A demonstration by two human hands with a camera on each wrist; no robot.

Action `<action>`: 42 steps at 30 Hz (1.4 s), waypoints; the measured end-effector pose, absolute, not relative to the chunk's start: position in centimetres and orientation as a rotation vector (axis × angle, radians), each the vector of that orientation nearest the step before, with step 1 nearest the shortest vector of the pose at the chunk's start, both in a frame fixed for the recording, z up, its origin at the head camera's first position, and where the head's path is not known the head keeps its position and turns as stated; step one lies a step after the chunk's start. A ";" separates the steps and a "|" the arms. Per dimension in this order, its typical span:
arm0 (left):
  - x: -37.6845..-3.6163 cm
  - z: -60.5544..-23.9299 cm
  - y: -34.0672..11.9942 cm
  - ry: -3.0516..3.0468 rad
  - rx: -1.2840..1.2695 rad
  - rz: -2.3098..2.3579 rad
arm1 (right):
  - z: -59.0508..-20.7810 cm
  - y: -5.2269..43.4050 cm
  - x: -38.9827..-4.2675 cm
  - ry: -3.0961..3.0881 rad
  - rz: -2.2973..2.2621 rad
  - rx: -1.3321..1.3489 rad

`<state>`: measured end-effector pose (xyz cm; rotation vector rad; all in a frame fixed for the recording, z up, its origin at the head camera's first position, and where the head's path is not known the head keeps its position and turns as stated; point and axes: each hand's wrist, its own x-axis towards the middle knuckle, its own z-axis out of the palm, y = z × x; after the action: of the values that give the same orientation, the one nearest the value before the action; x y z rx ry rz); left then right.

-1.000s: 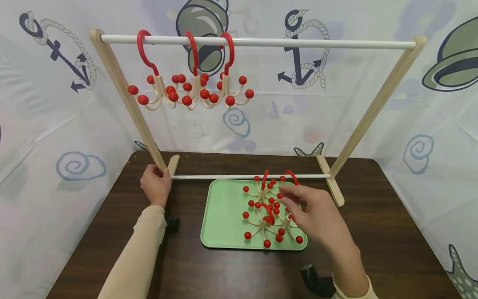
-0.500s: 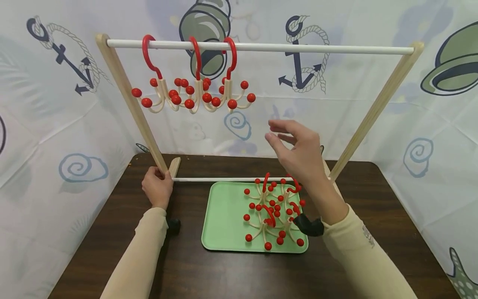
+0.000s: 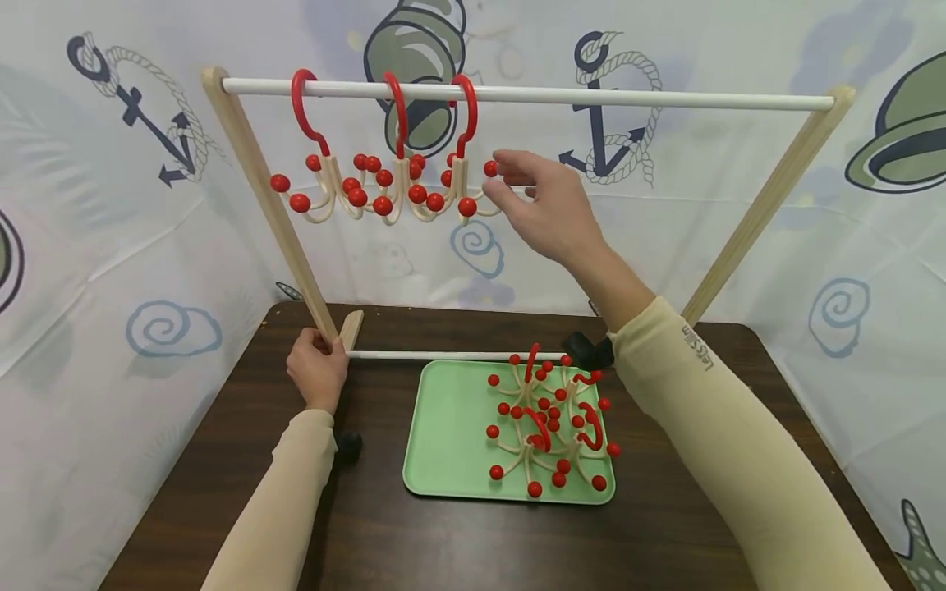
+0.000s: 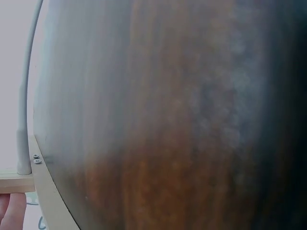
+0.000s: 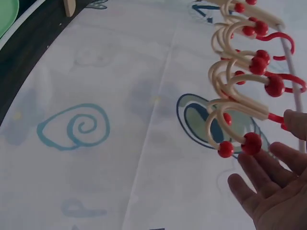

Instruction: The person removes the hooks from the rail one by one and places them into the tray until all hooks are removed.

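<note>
My left hand (image 3: pixel 316 371) grips the foot of the rack's left wooden post (image 3: pixel 284 226); in the left wrist view its fingers (image 4: pixel 14 211) show below a wooden piece. Three hangers with red hooks and red-balled wooden arms hang from the white rod (image 3: pixel 591 96), toward its left end. My right hand (image 3: pixel 550 205) is raised beside the rightmost hanging hanger (image 3: pixel 460 174), thumb and fingers parted around one red ball (image 3: pixel 491 168). In the right wrist view the right hand (image 5: pixel 278 187) has its fingers extended close to the balls; contact is unclear.
A green tray (image 3: pixel 447 435) on the dark table (image 3: pixel 414 546) carries several more red-hooked hangers (image 3: pixel 528 447) on its right side. The lower white rod (image 3: pixel 399 355) runs behind it. The right post (image 3: pixel 769 205) slants up behind my right forearm. Patterned cloth (image 3: pixel 517 271) surrounds the table.
My right hand has risen from over the tray, up and leftward to the rightmost hanging hanger, holding nothing on the way. The left hand has stayed at the post.
</note>
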<state>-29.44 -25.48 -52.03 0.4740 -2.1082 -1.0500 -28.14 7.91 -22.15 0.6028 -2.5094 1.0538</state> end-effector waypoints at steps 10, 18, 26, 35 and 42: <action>-29.8 -52.5 -25.6 -2.111 0.469 -1.020 | -21.2 6.0 -29.9 -2.621 1.088 0.620; -29.6 -52.2 -25.1 -2.102 0.463 -1.031 | -21.5 5.6 -30.6 -2.655 1.105 0.591; -29.7 -52.3 -25.4 -2.116 0.479 -1.029 | -21.5 4.7 -31.4 -2.683 1.094 0.540; -29.7 -52.6 -25.6 -2.113 0.479 -1.034 | -21.8 4.4 -32.3 -2.625 1.174 0.537; -29.8 -52.6 -25.6 -2.113 0.474 -1.025 | -21.8 4.6 -32.2 -2.587 1.210 0.549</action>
<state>-29.83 -25.59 -52.63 0.4743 -2.1130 -1.0251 -32.19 4.60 -21.82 0.5487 -2.5868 1.2098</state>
